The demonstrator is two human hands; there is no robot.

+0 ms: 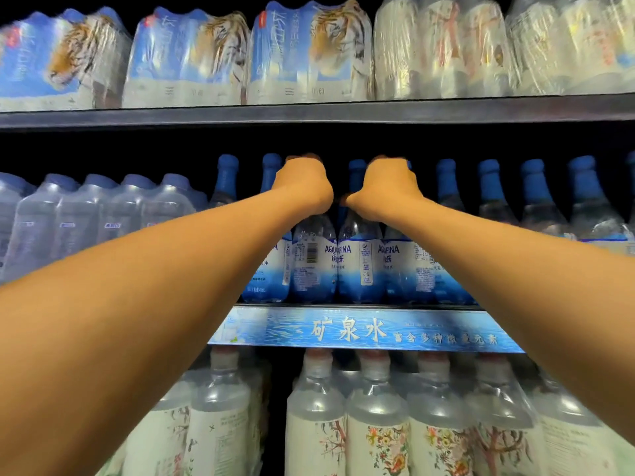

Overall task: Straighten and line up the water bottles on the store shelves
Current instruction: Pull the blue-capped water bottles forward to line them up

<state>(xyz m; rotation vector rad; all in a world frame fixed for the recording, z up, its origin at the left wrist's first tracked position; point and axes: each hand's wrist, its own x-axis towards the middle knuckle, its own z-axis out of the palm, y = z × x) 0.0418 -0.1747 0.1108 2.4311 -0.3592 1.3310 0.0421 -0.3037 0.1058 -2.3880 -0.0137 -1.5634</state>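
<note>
Blue-capped Aquafina bottles (359, 262) are standing under both hands, the left hand (303, 185) and right hand (390, 187) each gripping one bottle neck.

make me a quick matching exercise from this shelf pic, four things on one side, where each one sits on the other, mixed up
Things:
1. tiger-print packs
2. Aquafina bottles
3. floral-label bottles
4. left hand

Places:
A. bottom shelf
B. on a bottle neck, middle shelf
C. top shelf, left side
D. middle shelf, above the blue sign strip

Pairs: 1-C, 2-D, 3-A, 4-B
</note>
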